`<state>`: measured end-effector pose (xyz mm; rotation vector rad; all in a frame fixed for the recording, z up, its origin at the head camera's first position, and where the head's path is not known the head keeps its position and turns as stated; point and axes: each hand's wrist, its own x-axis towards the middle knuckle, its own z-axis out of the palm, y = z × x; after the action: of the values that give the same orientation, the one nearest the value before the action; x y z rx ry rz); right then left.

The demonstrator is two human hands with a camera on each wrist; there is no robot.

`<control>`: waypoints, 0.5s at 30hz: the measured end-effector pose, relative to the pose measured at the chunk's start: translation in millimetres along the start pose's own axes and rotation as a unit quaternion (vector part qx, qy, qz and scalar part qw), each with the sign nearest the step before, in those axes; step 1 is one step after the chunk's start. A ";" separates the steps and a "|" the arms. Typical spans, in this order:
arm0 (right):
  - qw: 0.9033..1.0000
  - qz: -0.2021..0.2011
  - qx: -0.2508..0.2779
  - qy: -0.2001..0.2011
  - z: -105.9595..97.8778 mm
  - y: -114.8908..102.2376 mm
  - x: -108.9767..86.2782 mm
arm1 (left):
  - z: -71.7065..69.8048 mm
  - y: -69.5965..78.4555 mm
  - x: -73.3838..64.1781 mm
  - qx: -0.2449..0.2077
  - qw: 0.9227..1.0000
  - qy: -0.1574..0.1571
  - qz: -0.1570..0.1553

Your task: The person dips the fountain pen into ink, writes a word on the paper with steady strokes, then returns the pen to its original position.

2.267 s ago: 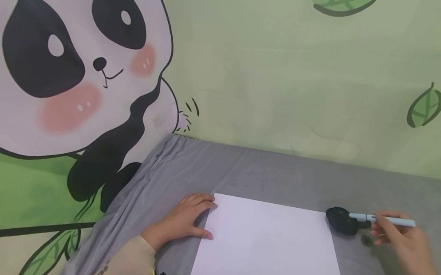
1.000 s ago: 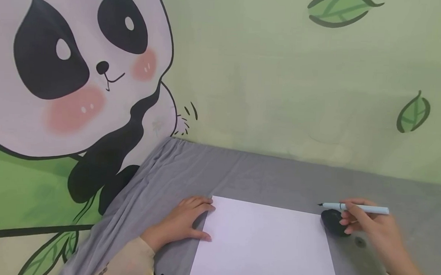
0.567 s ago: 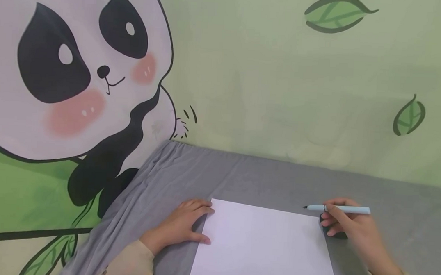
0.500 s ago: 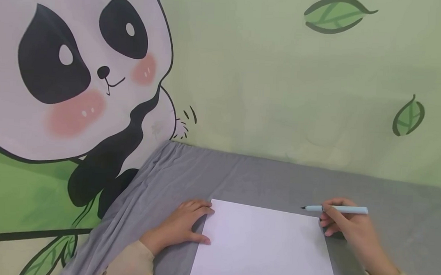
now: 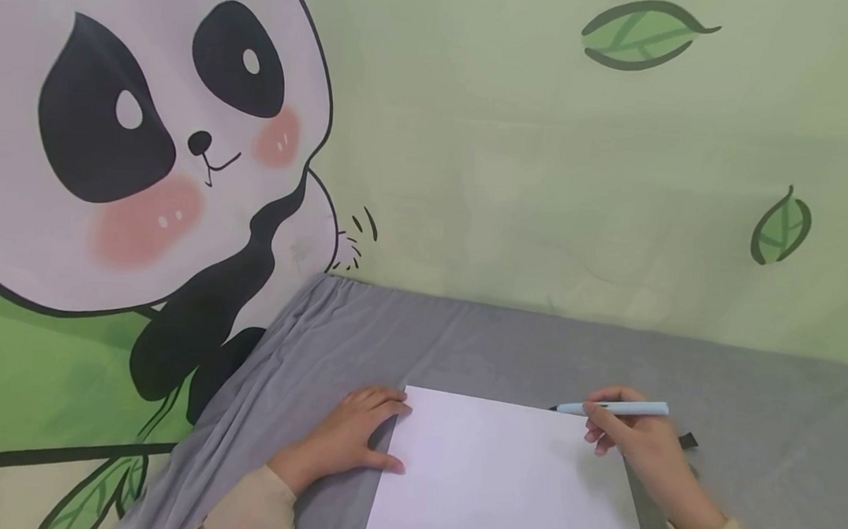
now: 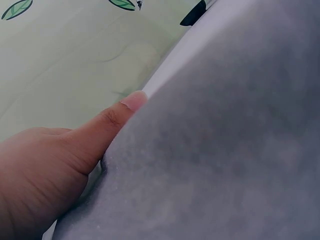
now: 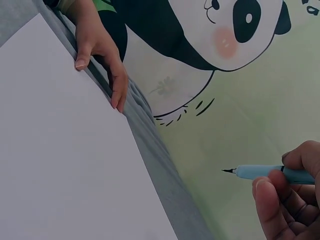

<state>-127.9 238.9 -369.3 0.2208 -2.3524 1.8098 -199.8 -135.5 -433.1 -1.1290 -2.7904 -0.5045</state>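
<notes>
Left hand (image 6: pixel 57 167): is resting its thumb tip on the white paper (image 6: pixel 175 62).
Gray cloth (image 6: pixel 215 145): is filling the right side.
Pale green wall (image 6: pixel 70 65): is bearing two painted leaves (image 6: pixel 17 9).
Pen nib (image 6: pixel 140 5): is pointing down beside the right leaf (image 6: pixel 122 4).
Black object (image 6: pixel 193 14): is showing by the paper's far end, kind unclear.

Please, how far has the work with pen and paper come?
Done: the paper lies on the grey cloth; the pen has its nib bare. In hand: the left hand rests on the paper's edge; the right hand holds the pen. Remaining: the paper shows no marks, so probably all writing or drawing.
</notes>
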 end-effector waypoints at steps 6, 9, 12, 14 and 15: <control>1.000 0.013 -0.020 -0.006 10.0 -0.6 0.3 | 0.2 -1.0 0.1 -0.003 1.000 0.000 -0.001; 0.999 0.024 -0.023 -0.010 15.2 0.1 0.7 | 0.2 -1.3 0.2 -0.002 1.000 0.001 -0.002; 0.999 0.035 -0.019 -0.017 20.2 1.7 1.3 | 0.6 -1.2 0.2 0.002 1.000 0.002 -0.001; 0.999 0.041 -0.012 -0.022 23.3 2.9 1.5 | 0.8 -0.8 0.0 0.003 1.000 0.003 0.000; 0.999 0.043 -0.009 -0.024 24.9 3.4 1.5 | 1.1 -0.5 0.0 0.004 1.000 0.003 0.001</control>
<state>-131.1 215.7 -378.4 0.1657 -2.4460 1.8397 -200.1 -135.4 -434.2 -1.1256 -2.7836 -0.4951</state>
